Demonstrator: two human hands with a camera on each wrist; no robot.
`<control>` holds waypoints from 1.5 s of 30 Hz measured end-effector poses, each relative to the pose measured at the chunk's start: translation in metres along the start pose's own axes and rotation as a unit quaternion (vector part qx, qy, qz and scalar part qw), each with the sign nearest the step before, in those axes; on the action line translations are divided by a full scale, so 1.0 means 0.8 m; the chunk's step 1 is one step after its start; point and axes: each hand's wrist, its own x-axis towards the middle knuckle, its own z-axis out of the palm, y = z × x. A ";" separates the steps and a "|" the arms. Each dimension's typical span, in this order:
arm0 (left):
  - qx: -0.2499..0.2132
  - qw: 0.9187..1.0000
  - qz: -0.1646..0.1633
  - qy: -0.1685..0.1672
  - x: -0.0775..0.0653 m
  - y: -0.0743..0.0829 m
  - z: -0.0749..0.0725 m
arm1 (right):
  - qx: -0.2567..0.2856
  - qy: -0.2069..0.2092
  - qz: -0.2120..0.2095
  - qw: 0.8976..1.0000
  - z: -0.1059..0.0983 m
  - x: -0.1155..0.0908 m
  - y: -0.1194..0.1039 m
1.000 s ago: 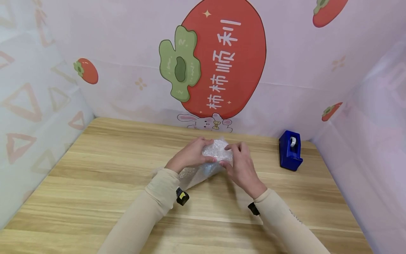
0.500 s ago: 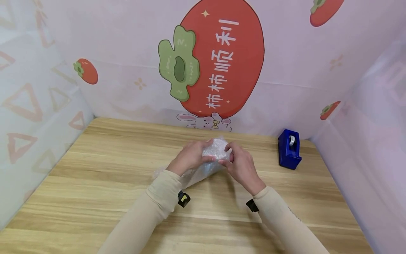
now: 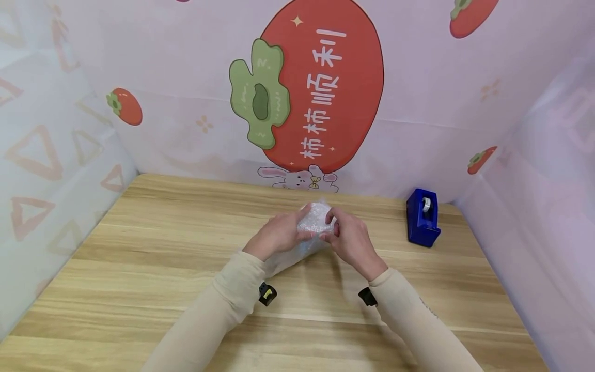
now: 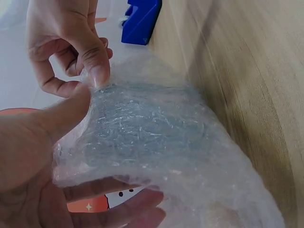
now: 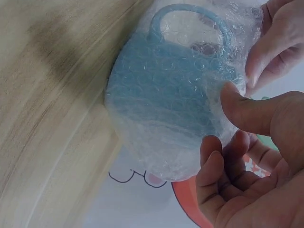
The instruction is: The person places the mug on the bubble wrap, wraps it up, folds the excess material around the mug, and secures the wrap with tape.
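Observation:
A light blue mug [image 5: 161, 76] with a curved handle shows through the layers of clear bubble wrap [image 3: 315, 219] around it. My left hand [image 3: 276, 235] holds the bundle from the left, its thumb on one side and its fingers reaching round the other. On the right side, my right hand [image 3: 350, 240] pinches the wrap at its edge, thumb tip pressing the film and fingers curled. Both thumbs almost meet there in the left wrist view, where the wrap [image 4: 147, 123] lies over the mug and trails loosely toward the lower right.
A blue tape dispenser [image 3: 423, 219] with a roll in it stands at the back right of the wooden table [image 3: 153, 258]. Behind the table hangs a printed cloth [image 3: 186, 139], with further cloth walls left and right. Dark cameras sit at both wrists.
The head view has shifted slightly. The wrap's loose end left of my left wrist has gone from sight. My right fingers have curled in a little at the wrap's edge; both hands keep their hold.

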 end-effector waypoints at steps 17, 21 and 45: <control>0.039 0.997 0.047 -0.054 -0.015 -0.006 -0.003 | 0.002 -0.025 0.003 1.000 0.001 0.000 -0.005; 0.046 0.994 0.067 -0.073 -0.018 -0.009 0.000 | 0.006 -0.036 -0.006 0.999 -0.001 0.002 -0.004; 0.027 0.997 0.061 -0.048 -0.039 0.019 0.035 | -0.002 -0.094 0.031 0.995 -0.013 0.026 -0.007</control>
